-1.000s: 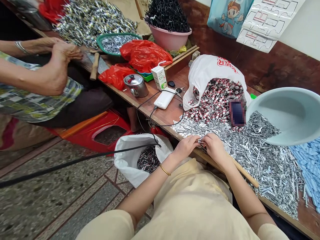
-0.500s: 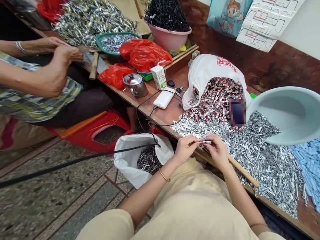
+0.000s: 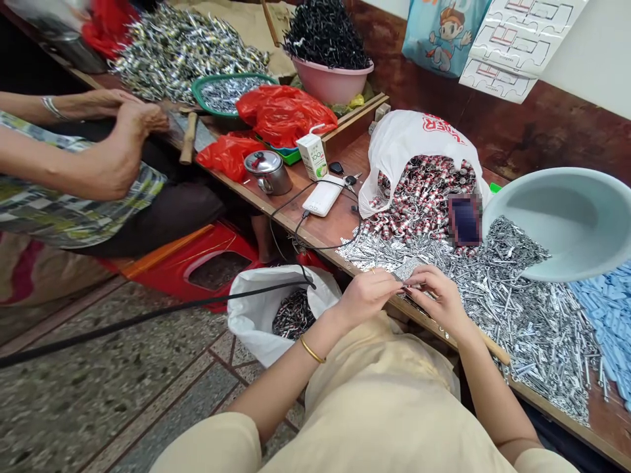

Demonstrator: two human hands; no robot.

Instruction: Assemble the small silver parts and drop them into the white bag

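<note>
At the table's front edge my two hands meet, fingertips almost touching. My left hand point(image 3: 371, 293) is closed in a pinch, its fingers covering most of a small metal part point(image 3: 403, 287). The thumb and forefinger of my right hand point(image 3: 440, 299) close on the other end of that part, where a bit of dark red shows. Just behind the fingertips stands a grey metal block point(image 3: 406, 268). A wooden handle point(image 3: 494, 347) sticks out along the edge to the right of my right hand. Loose silver metal pieces point(image 3: 522, 328) lie heaped beyond and beside my hands.
A white plastic bag point(image 3: 401, 135) spills red-and-silver parts point(image 3: 419, 197). A pale basin point(image 3: 582, 256) lies tipped at right, near blue strips point(image 3: 604, 309). Below left stands a white sack point(image 3: 246, 289). A black cable point(image 3: 148, 318) crosses the floor. A co-worker's hands point(image 3: 133, 118) are at left.
My hands have turned, and the red-and-silver part that showed between them is now mostly covered by my fingers. My right fingers have spread a little. The camera has shifted slightly.
</note>
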